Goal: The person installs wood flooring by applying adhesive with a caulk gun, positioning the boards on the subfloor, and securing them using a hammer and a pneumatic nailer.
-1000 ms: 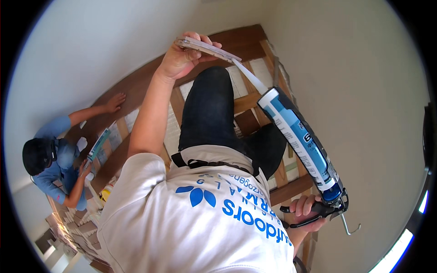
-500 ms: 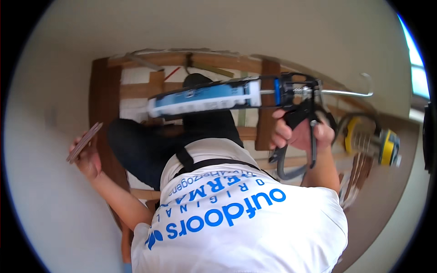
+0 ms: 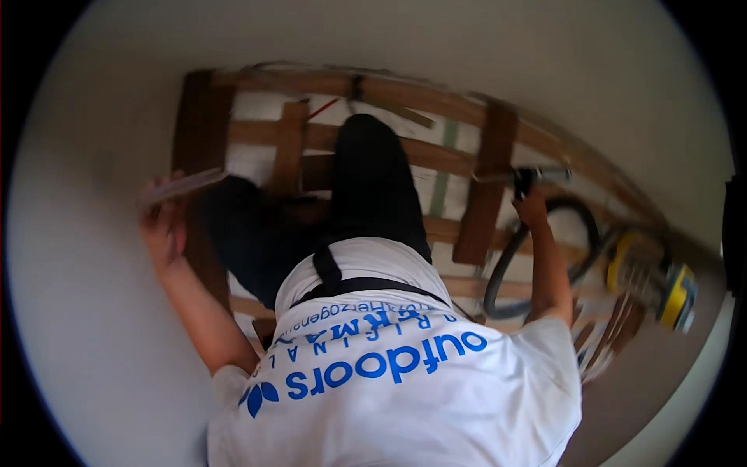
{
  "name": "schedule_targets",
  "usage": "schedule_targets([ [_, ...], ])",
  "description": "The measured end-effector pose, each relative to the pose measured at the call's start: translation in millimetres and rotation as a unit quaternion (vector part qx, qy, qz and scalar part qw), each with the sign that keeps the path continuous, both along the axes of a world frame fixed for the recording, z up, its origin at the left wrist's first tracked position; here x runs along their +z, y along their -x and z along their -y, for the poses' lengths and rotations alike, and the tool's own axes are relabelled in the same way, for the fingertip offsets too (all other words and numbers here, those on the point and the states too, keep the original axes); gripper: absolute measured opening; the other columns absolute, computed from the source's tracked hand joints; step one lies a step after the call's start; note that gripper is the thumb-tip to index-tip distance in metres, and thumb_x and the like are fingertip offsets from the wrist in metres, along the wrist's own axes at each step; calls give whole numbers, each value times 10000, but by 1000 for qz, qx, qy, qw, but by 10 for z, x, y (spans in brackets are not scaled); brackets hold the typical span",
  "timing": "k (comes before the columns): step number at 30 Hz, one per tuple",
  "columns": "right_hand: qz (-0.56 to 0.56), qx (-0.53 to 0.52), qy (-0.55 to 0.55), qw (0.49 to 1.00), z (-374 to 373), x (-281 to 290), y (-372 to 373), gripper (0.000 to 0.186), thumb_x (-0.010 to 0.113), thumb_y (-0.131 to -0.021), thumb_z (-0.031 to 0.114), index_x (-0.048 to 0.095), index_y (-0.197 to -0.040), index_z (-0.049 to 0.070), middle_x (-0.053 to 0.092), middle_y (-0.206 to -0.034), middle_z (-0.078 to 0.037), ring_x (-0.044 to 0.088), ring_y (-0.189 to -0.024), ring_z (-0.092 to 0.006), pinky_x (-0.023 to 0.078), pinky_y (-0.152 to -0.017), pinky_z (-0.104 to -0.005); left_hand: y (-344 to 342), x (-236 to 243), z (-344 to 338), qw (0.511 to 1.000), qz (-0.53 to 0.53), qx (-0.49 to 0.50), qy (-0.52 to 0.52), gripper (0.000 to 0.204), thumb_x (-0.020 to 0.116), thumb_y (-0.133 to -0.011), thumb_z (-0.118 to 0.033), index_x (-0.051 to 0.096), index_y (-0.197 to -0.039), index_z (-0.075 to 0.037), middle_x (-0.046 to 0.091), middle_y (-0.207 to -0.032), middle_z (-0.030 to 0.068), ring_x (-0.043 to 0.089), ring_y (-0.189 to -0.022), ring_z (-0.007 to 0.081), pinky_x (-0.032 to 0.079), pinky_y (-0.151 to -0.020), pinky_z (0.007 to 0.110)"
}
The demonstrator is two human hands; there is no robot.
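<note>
At the left, my left hand (image 3: 162, 229) grips thin flat strips (image 3: 187, 184), blurred by motion, held beside the pale wall. My right hand (image 3: 531, 208) reaches out ahead on the right, closed on the handle of a caulking gun (image 3: 524, 180). The gun looks small and far from me, low over the wooden floor frame, with its metal rod pointing left. Which part of its cartridge shows is hard to make out.
Wooden battens (image 3: 443, 156) with white infill make up the floor frame under my dark-trousered legs (image 3: 373, 171). A grey hose (image 3: 498, 280) loops by my right arm, near a yellow and black machine (image 3: 671, 300). Pale walls stand close on the left and ahead.
The caulking gun has gone from close in front of me to farther away and lower, with my right arm stretched out. My left hand has lifted slightly and tilted the strips flatter.
</note>
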State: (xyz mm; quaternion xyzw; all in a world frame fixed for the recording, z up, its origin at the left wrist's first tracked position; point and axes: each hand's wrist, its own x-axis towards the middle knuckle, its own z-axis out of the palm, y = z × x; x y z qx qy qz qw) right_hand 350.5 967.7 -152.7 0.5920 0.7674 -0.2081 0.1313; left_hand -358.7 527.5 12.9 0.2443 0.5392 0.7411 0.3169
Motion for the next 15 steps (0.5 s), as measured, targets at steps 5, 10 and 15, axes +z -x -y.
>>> schedule_targets([
  [5, -50, -80, 11, 995, 155, -809, -515, 602, 761, -785, 176, 567, -1326, -4, 681, -1240, -251, 633, -1190, -432, 506, -999, -489, 36, 254, 289, 999, -43, 32, -3, 460, 789, -889, -43, 590, -1301, -91, 615, -1285, 112, 563, -1245, 250, 430, -1106, 396],
  [10, -2, -87, 16, 996, 633, -1091, -430, 707, 785, -775, 249, 551, -1393, -1, 671, -1284, -243, 623, -1204, -436, 500, -1008, -499, -244, 232, 225, 999, 2, 5, -33, 458, 814, -862, -41, 598, -1265, -67, 626, -1244, 111, 579, -1221, 250, 464, -1047, 385],
  [15, 224, 15, 121, 967, -574, -1158, -476, 694, 827, -776, 407, 628, -1277, -28, 695, -1177, -274, 664, -1033, -452, 531, -903, -544, -405, 170, -618, 995, 46, -56, -65, 363, 766, -851, 52, 639, -1177, -46, 685, -1175, 122, 640, -1148, 250, 498, -1013, 376],
])
